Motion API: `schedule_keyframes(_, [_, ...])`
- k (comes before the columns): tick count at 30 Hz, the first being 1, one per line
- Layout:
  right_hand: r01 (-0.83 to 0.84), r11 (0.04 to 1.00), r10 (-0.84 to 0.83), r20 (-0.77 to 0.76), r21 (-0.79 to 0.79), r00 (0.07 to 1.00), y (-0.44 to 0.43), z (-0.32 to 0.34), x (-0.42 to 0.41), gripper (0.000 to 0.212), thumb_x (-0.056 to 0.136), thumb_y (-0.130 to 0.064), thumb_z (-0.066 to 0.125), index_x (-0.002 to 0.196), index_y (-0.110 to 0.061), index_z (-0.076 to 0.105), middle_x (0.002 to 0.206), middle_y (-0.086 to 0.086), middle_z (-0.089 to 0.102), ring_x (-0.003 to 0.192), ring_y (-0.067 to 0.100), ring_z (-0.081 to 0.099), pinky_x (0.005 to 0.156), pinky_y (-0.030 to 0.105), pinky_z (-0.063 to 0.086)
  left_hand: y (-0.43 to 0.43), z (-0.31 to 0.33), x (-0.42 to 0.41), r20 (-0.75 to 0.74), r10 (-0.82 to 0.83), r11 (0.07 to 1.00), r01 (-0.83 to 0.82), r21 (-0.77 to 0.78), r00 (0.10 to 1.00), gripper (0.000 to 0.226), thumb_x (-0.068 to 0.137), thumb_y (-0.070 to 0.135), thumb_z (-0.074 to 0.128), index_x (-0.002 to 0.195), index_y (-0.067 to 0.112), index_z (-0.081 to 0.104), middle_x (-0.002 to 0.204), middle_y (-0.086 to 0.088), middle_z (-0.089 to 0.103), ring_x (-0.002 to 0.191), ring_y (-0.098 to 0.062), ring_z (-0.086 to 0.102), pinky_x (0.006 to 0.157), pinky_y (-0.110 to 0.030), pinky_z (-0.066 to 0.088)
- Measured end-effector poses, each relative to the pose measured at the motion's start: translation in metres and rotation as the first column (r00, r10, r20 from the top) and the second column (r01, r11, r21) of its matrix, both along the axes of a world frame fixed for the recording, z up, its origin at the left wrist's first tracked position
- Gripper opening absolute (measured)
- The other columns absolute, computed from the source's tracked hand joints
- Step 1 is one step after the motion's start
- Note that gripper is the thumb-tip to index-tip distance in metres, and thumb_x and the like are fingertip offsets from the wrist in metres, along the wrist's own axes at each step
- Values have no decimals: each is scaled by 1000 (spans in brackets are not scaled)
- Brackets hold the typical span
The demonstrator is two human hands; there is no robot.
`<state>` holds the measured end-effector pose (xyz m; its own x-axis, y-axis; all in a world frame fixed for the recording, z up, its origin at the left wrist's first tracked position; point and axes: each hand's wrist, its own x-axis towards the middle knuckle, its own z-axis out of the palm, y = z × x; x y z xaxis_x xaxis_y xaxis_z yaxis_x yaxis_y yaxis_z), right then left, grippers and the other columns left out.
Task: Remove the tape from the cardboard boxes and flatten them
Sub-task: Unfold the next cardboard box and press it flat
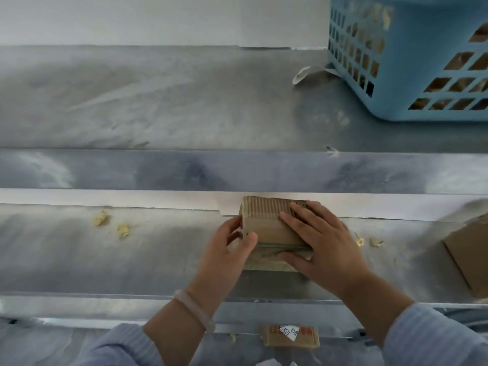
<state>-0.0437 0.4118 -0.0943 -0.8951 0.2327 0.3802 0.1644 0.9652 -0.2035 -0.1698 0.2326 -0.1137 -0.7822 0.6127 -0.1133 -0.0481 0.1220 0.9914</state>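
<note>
We saw the cardboard box (264, 220) on the table (105, 260), centre. Left hand (227, 252) gripped its side to steady it; right hand (324, 247) lay flat on top, fingers (295, 222) straight, likely pressing it flat.

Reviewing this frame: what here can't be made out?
- Head view, cardboard box: right side hidden under the right hand.
- Blue basket: contents blurred behind its lattice, top cut off by the frame.
- Cardboard sheet: cut off by the right edge.
- White label near the bottom edge: writing too small.
</note>
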Motion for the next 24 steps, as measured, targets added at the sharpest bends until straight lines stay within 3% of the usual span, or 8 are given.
schedule_keyframes(4, [-9, 1000, 10, 58, -19, 998, -6, -8, -10, 69, 79, -71, 49, 137, -34, 52, 141, -5, 53, 134, 28, 44, 102, 51, 45, -7, -10, -9, 39, -18, 1000, 18, -10, 999, 53, 75, 54, 68, 120, 33, 54, 124, 1, 62, 114, -16, 60, 90, -43, 54])
schedule_keyframes(7, [1, 999, 3, 96, -46, 995, -4, -14, -10, 70, 73, -72, 53, 131, -34, 57, 138, -6, 55, 131, 26, 47, 99, 50, 48, -13, -19, -11, -70, -84, 990, 76, -119, 994, 75, 66, 77, 63, 127, 37, 47, 128, 11, 56, 119, -10, 54, 92, -40, 54])
schedule_keyframes(9, [11, 998, -5, 106, -56, 994, 3, -14, -6, 70, 70, -71, 57, 129, -33, 60, 136, -6, 56, 129, 24, 48, 99, 47, 48, -9, -21, -10, -88, -137, 978, 121, -169, 987, 81, 65, 79, 62, 131, 37, 44, 130, 13, 53, 122, -7, 51, 94, -38, 53])
schedule_keyframes(13, [4, 1000, -9, 179, 25, 984, 14, -18, 4, 69, 69, -71, 52, 126, -32, 62, 131, -5, 58, 126, 25, 49, 96, 50, 48, 9, -23, 1, 101, -243, 956, 256, -145, 965, 62, 79, 47, 73, 128, 28, 41, 128, 6, 55, 115, -10, 56, 95, -33, 52])
schedule_keyframes(15, [15, 1000, -20, 197, 25, 980, 15, -24, 5, 69, 69, -70, 51, 125, -33, 61, 132, -5, 58, 126, 26, 50, 96, 51, 48, 12, -30, 5, 101, -236, 961, 247, -125, 967, 56, 77, 48, 70, 124, 33, 42, 128, 5, 56, 113, -9, 58, 93, -32, 53])
schedule_keyframes(19, [7, 998, -19, 206, 58, 978, 11, -35, 3, 67, 77, -68, 49, 132, -30, 57, 138, 0, 54, 130, 28, 47, 103, 51, 42, 9, -38, 4, -19, -178, 976, 174, -132, 984, 45, 84, 46, 66, 124, 31, 52, 119, 7, 65, 106, -7, 63, 91, -36, 55])
schedule_keyframes(24, [-10, 995, -9, 189, 99, 982, 6, -37, 4, 60, 89, -61, 41, 134, -24, 58, 139, 6, 54, 131, 31, 47, 110, 56, 34, 5, -27, 7, -224, -159, 978, 123, -166, 962, 26, 90, 36, 59, 114, 26, 64, 101, 11, 71, 92, 1, 65, 78, -21, 54])
